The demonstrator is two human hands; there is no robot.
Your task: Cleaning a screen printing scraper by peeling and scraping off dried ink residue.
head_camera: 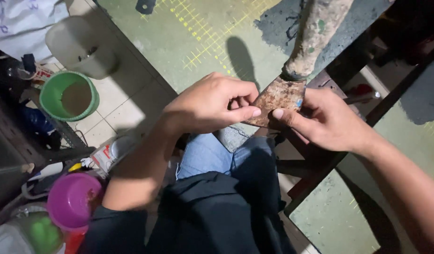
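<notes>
The scraper blade [279, 99] is rusty brown with a tiny blue spot. Its handle [315, 33] is pale and dirty with green dots. The mat [198, 37] is light green with a yellow grid of lines. One bucket [68, 95] is bright green, brown inside. A bowl [72, 200] is purple. The jeans [217, 153] are blue. The other bucket [78, 47] is white.
</notes>
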